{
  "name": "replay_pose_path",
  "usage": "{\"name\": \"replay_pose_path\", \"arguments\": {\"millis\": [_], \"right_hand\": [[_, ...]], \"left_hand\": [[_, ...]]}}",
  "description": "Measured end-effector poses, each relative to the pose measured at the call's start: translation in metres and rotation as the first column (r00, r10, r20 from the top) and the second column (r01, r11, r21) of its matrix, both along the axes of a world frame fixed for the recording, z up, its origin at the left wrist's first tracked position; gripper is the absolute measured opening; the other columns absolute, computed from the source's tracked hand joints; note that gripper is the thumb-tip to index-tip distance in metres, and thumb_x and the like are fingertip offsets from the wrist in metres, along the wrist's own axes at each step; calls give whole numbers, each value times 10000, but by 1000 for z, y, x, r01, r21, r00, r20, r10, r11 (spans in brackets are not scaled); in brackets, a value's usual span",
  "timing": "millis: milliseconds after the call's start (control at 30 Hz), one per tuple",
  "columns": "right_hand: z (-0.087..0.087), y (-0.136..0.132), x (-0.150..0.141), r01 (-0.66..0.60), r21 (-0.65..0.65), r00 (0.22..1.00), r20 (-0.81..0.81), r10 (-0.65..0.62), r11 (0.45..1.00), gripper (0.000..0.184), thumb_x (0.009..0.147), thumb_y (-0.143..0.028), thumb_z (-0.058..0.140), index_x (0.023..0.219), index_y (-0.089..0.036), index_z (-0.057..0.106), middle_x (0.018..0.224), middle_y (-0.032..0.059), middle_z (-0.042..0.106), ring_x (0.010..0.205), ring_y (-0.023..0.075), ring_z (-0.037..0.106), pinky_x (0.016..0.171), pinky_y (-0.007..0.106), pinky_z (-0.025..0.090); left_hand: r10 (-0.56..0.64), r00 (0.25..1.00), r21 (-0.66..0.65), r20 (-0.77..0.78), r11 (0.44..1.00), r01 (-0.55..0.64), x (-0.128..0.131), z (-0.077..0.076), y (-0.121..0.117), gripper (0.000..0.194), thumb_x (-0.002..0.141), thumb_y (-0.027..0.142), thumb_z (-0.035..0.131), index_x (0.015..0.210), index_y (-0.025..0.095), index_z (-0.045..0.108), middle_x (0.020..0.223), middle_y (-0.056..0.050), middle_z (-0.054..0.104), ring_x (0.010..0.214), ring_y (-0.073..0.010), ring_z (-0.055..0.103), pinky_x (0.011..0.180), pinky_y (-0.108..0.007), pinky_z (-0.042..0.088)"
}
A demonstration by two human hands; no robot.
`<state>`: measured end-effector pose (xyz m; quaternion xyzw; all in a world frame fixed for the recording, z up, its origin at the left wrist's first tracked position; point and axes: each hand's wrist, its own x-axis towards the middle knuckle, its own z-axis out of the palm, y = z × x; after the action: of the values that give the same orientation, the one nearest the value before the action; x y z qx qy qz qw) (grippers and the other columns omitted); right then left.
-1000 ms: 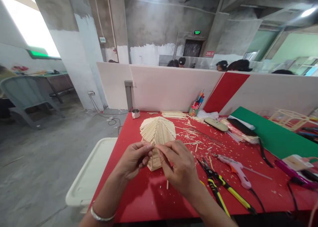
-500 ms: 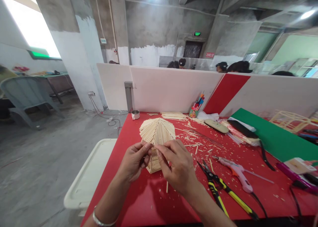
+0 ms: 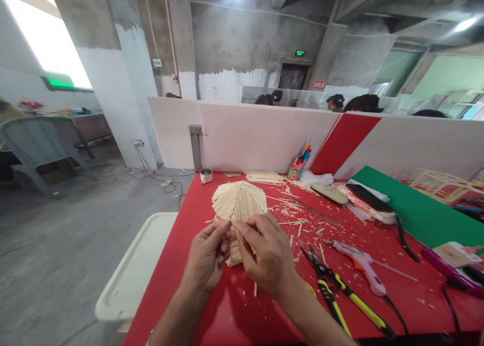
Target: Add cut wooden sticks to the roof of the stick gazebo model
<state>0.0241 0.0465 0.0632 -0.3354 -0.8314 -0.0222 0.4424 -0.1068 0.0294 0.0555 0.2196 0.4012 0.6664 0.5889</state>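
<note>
1. Left hand and right hand, in the foreground: fingers curled, thumb and forefinger of each set in a pinch, fingertips nearly meeting. Anything between them too small or hidden to make out; firm grasp not confirmable.
2. Stick model, on the red surface: straight ahead of both hands, just beyond the fingertips, lower body partly covered by them. Right hand seemingly nearer, overlapping the roof's near right edge in view; contact not discernible.
3. Orientation of the model: apparently upright, long axis from base to peak. Peak upward, on the far side of the fingertips; one roof ridge sloping from there toward the gap between the hands.
4. To the right of the right hand: yellow-and-black pliers, handles spread toward the near edge; past these, pink glue gun.
5. Beyond the model: loose sticks, then white partition.
</note>
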Motion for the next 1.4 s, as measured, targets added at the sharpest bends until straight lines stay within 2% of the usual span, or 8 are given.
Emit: {"name": "replay_pose_path", "arguments": {"millis": [200,367,500,633,833,1000,1233,1400], "right_hand": [[-2,1,-3,6,13,1000,8,-6,1000,313,853,-169,508,1133,-200,643,838,56,562,808,185,483,704,304,442],[-1,1,-4,72,14,997,10,-72,997,306,865,-200,501,1134,-210,647,865,65,559,815,193,493,702,310,455],[3,3,-5,103,4,995,-1,-103,995,331,887,-225,484,1191,-198,612,926,79,569,847,205,499,725,331,463],[6,6,-5,118,9,993,-6,-118,993,368,851,-191,495,1204,-182,597,1000,90,570,912,217,504,778,344,467],[11,7,-3,154,14,988,28,-155,988,416,793,-175,491,1194,-165,602,1058,92,597,935,231,514,832,385,454],[14,9,-2,133,26,990,44,-134,991,431,772,-152,483,1187,-149,601,1129,102,596,1057,252,493,935,435,399],[12,13,-3,114,12,993,30,-114,993,420,785,-158,494,1192,-145,597,1151,100,591,1058,245,494,937,424,406],[10,12,-2,111,11,994,14,-111,994,424,771,-152,505,1184,-157,602,1153,90,593,1049,242,495,937,426,407]], "left_hand": [[25,990,-28,137,999,-22,6,-2,-1,397,461,319,876,629,112,581,508,57,529,357,3,333,291,-112,206],[84,992,14,91,996,-86,12,-4,2,357,526,325,852,649,119,588,490,52,529,363,-14,369,296,-115,230],[119,989,17,87,993,-120,15,-4,3,380,498,333,864,667,127,593,452,64,505,357,-21,374,297,-112,228],[142,987,15,71,990,-143,15,-5,2,400,497,354,865,679,130,589,498,49,554,359,-19,391,302,-110,242],[127,992,70,24,989,-129,14,-8,2,360,560,363,840,673,134,587,473,59,515,366,-22,388,308,-108,243],[135,990,73,35,988,-137,15,-9,3,352,556,358,842,656,127,597,494,51,530,367,-16,386,308,-109,244],[81,993,14,83,996,-83,18,-7,6,367,508,352,860,624,123,598,426,67,474,337,-14,331,284,-109,205],[94,993,35,67,995,-96,19,-6,6,364,522,363,852,613,120,596,420,62,475,337,-13,328,284,-108,211]]}}
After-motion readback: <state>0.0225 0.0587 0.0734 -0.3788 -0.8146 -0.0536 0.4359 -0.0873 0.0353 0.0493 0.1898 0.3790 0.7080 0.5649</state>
